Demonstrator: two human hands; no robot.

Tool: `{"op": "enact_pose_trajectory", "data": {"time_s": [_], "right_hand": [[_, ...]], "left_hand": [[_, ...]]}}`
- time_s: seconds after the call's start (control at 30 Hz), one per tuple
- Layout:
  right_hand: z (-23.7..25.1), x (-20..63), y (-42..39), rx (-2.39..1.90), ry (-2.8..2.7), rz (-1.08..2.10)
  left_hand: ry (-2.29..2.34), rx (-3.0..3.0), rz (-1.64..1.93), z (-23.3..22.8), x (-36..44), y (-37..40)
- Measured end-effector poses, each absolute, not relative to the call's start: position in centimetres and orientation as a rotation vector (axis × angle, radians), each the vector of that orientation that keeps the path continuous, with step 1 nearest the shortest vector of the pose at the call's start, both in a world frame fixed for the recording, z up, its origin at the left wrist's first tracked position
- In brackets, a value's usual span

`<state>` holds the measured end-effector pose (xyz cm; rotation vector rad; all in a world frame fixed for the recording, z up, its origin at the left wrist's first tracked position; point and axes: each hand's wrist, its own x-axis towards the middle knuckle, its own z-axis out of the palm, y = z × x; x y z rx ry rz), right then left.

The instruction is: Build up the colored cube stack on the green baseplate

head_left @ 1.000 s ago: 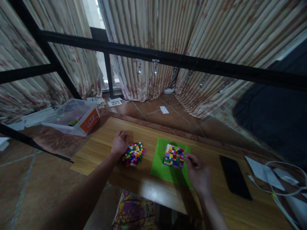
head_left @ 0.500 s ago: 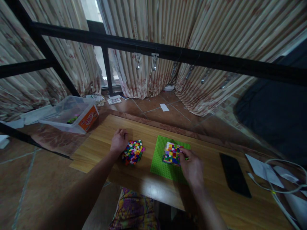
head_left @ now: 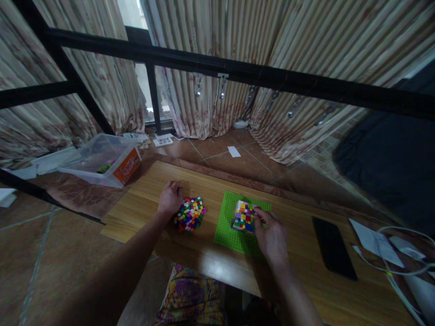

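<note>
A block built of small multicoloured bricks (head_left: pixel 243 215) stands on a green baseplate (head_left: pixel 227 228) on the wooden table (head_left: pixel 204 262). My right hand (head_left: pixel 270 235) rests against the block's right side, fingertips on its top edge. A loose pile of multicoloured bricks (head_left: pixel 190 213) lies left of the baseplate. My left hand (head_left: pixel 170 199) sits curled on the table, touching the pile's left edge; whether it holds a brick is hidden.
A black phone (head_left: pixel 333 248) lies right of the baseplate, with papers (head_left: pixel 370 237) and white cables (head_left: pixel 404 267) at the far right. A clear plastic box (head_left: pixel 105 159) with an orange label sits on the floor beyond the table. A black metal frame (head_left: pixel 238 74) and curtains stand behind.
My right hand has moved left from beside the block onto its right side and top edge. My left hand has stayed at the pile.
</note>
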<state>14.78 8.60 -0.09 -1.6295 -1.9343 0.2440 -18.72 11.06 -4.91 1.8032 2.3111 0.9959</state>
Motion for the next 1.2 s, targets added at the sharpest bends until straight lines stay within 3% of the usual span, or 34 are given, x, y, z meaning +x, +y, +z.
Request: {"op": "enact_pose_trajectory", "data": {"time_s": [1.2], "right_hand": [[-3.5, 15.0, 10.7, -1.659, -1.224, 0.818]], "left_hand": [[2.334, 1.798, 0.974, -4.9, -18.8, 11.1]]}}
